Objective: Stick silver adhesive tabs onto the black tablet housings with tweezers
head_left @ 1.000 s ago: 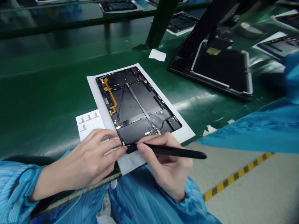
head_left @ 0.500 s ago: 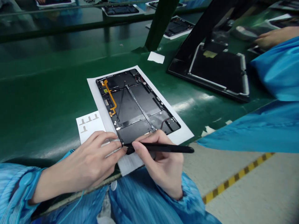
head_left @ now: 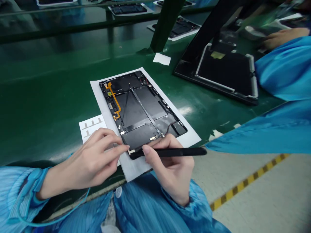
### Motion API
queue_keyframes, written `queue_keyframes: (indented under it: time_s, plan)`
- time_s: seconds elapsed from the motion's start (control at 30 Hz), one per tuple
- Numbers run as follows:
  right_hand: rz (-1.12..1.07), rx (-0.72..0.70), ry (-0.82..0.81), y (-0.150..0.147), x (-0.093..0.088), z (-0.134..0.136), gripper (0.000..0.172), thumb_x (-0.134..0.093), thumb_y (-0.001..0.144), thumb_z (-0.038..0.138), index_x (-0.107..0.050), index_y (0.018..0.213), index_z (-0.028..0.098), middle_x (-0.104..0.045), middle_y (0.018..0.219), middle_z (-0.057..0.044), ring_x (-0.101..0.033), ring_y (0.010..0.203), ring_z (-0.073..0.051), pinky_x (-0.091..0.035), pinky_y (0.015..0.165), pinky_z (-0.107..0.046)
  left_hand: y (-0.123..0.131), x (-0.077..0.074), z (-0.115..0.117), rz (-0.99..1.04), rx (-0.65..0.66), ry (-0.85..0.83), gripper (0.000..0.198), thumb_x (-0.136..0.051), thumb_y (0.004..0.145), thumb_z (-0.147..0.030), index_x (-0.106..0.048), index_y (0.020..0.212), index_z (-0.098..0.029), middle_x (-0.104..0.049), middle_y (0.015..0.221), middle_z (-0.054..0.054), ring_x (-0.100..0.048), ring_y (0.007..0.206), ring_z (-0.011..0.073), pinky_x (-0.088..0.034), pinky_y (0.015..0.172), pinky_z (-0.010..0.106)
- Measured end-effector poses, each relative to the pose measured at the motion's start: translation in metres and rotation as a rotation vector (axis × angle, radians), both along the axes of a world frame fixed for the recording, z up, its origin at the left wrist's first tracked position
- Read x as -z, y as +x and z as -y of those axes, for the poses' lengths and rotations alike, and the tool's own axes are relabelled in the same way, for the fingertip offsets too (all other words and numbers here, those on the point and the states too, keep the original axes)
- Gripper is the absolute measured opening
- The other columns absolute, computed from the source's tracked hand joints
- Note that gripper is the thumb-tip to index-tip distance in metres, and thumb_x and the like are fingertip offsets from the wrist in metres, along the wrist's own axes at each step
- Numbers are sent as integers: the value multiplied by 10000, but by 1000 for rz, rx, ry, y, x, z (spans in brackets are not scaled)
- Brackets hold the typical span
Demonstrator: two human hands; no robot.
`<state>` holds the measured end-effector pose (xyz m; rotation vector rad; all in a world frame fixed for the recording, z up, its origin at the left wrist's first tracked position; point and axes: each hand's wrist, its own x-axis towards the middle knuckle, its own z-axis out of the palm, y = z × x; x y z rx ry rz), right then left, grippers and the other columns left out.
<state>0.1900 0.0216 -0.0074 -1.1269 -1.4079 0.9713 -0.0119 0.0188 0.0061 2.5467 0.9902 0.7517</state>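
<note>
On the green workbench (head_left: 48,81), an opened tablet (head_left: 138,113) is getting two-handed attention at its near corner!

Right hand (head_left: 170,174) has a black pen-shaped tool (head_left: 179,152) pinched firmly between thumb and fingers, with the tip right at the tablet's near edge. Left hand (head_left: 93,158) is open, its fingertips (head_left: 121,148) touching that same edge just beside the tip. The tablet lies flat on a white paper sheet (head_left: 187,139), its insides exposed, with an orange flex cable (head_left: 114,100) running along the far-left side. Just left of the sheet sits a small card of T-shaped stickers (head_left: 91,129). Over to the right, a co-worker's blue sleeve (head_left: 282,71) and hand (head_left: 284,42) reach past a tilted black fixture (head_left: 223,64).
</note>
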Motion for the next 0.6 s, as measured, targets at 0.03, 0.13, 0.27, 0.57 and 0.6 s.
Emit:
queue_keyframes:
  time_s: [0.03,0.13,0.27,0.57,0.6]
  plan:
    - [14,-2,0,0,0,0,189,-654,827,161,-542,681,204,-558,582,29,-511,470,-110,-382,409,-229,0,0,0,-16,-12,-7,300,-501,880,-23,-576,1162,-92,-582,1057,132,-492,1026,241,-487,850,381]
    - [51,4,9,1,0,0,190,-658,824,176,-548,671,201,-548,588,25,-524,498,-116,-379,418,-232,0,0,-2,-52,2,-30,305,-494,891,-44,-571,1177,-117,-535,1148,145,-464,1080,268,-477,876,422]
    - [79,10,2,1,0,0,204,-660,821,194,-540,656,203,-533,574,27,-515,480,-114,-379,412,-234,0,1,-4,-74,9,-32,288,-479,907,-67,-587,1165,-136,-512,1181,144,-451,1091,274,-468,883,447]
    - [82,26,-8,-1,2,-1,211,-661,821,204,-533,653,210,-526,562,31,-502,464,-115,-383,401,-233,-1,1,-2,-122,-10,8,280,-454,912,-88,-614,1133,-153,-513,1178,150,-453,1098,292,-475,873,479]
    - [82,25,-11,-1,2,-1,212,-663,820,202,-532,653,210,-527,562,31,-500,464,-114,-384,400,-232,0,1,-2,-125,-11,12,278,-456,912,-92,-616,1131,-156,-517,1175,148,-455,1098,291,-477,874,478]
